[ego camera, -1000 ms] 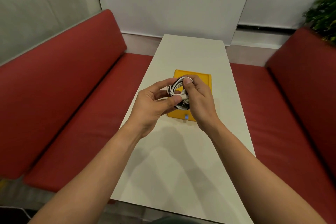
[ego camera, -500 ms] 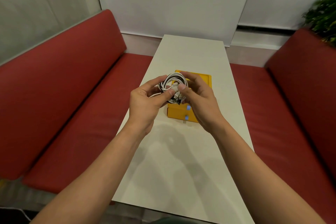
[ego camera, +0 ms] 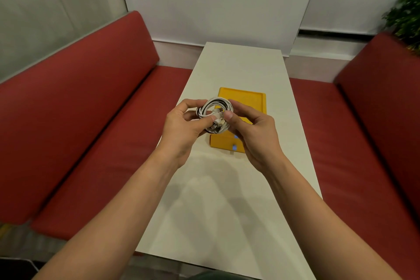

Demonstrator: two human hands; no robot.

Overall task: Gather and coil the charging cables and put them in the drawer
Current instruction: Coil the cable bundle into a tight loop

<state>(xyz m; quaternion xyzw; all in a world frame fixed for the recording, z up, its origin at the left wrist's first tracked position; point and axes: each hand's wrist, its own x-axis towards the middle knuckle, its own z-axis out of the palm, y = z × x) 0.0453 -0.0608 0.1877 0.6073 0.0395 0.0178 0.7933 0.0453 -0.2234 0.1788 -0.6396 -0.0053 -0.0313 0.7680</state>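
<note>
Pinching the coiled cables (ego camera: 214, 112), both hands (ego camera: 181, 130) hide part of the yellow drawer box (ego camera: 246, 103).

A: The cables?
B: White and black charging cables (ego camera: 214, 109) wound into one tight round coil, plug ends tucked at its lower side, held above the yellow drawer box (ego camera: 246, 102).
A: The drawer?
B: Shut; small blue knobs face front.

Both hands up over white table (ego camera: 227, 200). L hand (ego camera: 181, 129) + R hand (ego camera: 254, 134) pinch coiled white/black cables (ego camera: 214, 109) betw. fingertips, above yellow drawer box (ego camera: 247, 102). Red benches (ego camera: 79, 120) either side.
</note>
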